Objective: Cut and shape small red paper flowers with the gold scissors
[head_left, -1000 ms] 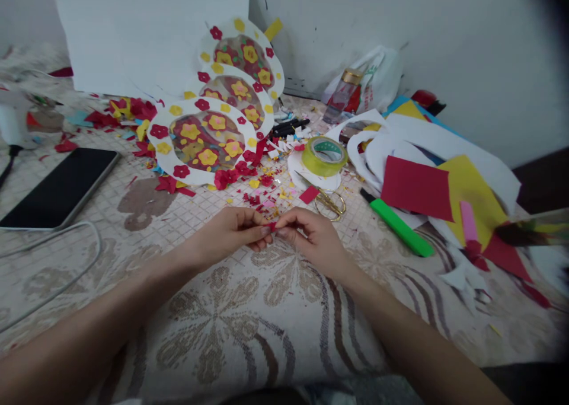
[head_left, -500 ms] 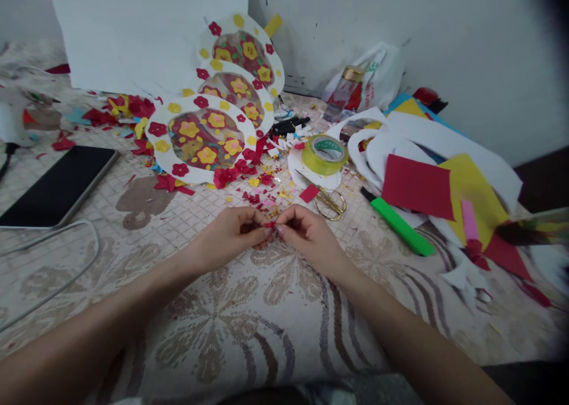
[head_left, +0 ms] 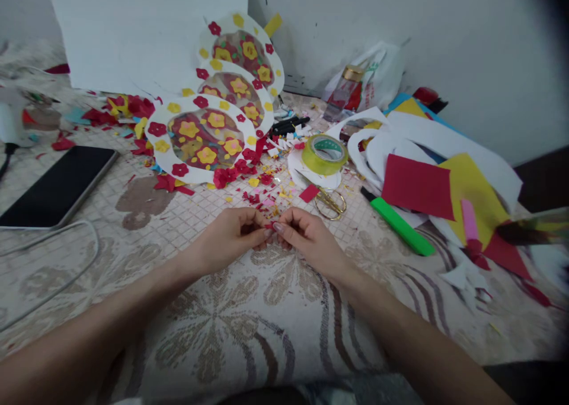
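Note:
A small red paper piece is pinched between the fingertips of both hands, mostly hidden by them. My left hand is closed on its left side, thumb against the fingers. From the right, my right hand grips the same piece, its thumb laid over the edge. Both hands hover just above the patterned tablecloth. Beyond them lie red, yellow and white paper scraps and gold-handled scissors. A small red paper rectangle lies beside the scissors.
White oval frames with paper flowers lean at the back. A yellow tape roll, a green marker and a red paper sheet lie to the right. On the left are a phone and a white cable.
My right thumb and fingers have shifted slightly over the red paper piece, covering more of it. Everything else stays as it was.

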Demonstrator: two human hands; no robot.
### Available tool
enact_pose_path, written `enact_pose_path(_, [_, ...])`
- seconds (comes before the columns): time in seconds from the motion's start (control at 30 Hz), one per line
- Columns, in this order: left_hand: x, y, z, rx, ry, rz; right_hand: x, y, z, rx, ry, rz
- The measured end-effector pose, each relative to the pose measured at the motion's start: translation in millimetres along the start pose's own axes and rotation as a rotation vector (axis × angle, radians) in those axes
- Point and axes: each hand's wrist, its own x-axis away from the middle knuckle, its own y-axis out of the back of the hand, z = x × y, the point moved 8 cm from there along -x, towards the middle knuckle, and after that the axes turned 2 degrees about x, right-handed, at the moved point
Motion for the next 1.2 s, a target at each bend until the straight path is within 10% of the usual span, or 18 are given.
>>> enact_pose_path(0.67, [7, -16.8, 15, 0.604, 0.338, 0.204, 4, 7, 36, 0.276, 0.466, 0.043])
enact_pose_path(1.2, [1, -9.7, 9, 0.318, 0.146, 0.074, 1, 3, 19, 0.294, 0.276, -0.016])
